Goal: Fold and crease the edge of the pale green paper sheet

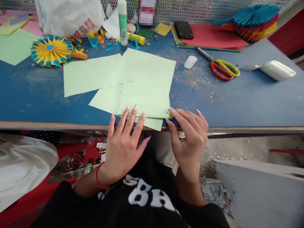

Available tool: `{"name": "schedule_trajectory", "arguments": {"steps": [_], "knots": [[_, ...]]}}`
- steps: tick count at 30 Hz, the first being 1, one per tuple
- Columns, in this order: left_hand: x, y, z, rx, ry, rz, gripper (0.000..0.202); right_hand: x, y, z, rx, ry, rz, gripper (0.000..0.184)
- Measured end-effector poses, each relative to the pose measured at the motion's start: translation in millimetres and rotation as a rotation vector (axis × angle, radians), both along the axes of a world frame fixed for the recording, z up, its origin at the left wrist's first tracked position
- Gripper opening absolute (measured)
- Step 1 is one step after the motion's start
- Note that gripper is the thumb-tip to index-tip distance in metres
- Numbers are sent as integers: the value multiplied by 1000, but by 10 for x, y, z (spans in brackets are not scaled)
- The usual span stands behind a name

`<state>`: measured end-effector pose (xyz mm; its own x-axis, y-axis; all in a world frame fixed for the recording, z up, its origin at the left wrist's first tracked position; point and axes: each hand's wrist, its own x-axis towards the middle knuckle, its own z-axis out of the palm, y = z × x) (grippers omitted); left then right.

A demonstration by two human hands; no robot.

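A light green sheet of paper (144,98) lies near the table's front edge, with a narrow fold along its near side. My left hand (125,142) is open, its fingers spread and their tips resting on that folded edge. At the sheet's near right corner, my right hand (188,134) pinches the fold between thumb and fingers. Beneath and behind it are another light green sheet (152,68) and a light green strip-like piece (92,74) reaching out to the left; they overlap, so how many layers lie there is unclear.
Scissors (220,68) with red and yellow handles lie to the right, between a white cap (190,62) and a whitish bottle-like object (276,70). Behind stand a glue stick (123,23), a yellow tube (136,38), paper scraps, a pleated yellow-blue rosette (51,50) and a black phone (183,30) on red paper (209,36).
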<state>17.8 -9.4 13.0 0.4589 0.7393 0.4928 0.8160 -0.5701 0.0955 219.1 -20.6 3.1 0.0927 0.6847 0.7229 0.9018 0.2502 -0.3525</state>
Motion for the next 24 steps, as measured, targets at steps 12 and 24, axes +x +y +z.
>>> {"name": "schedule_trajectory", "arguments": {"steps": [12, 24], "knots": [[-1, 1, 9, 13, 7, -2, 60, 87, 5, 35, 7, 92, 98, 9], [115, 40, 60, 99, 57, 23, 65, 75, -3, 93, -77, 42, 89, 14]]}}
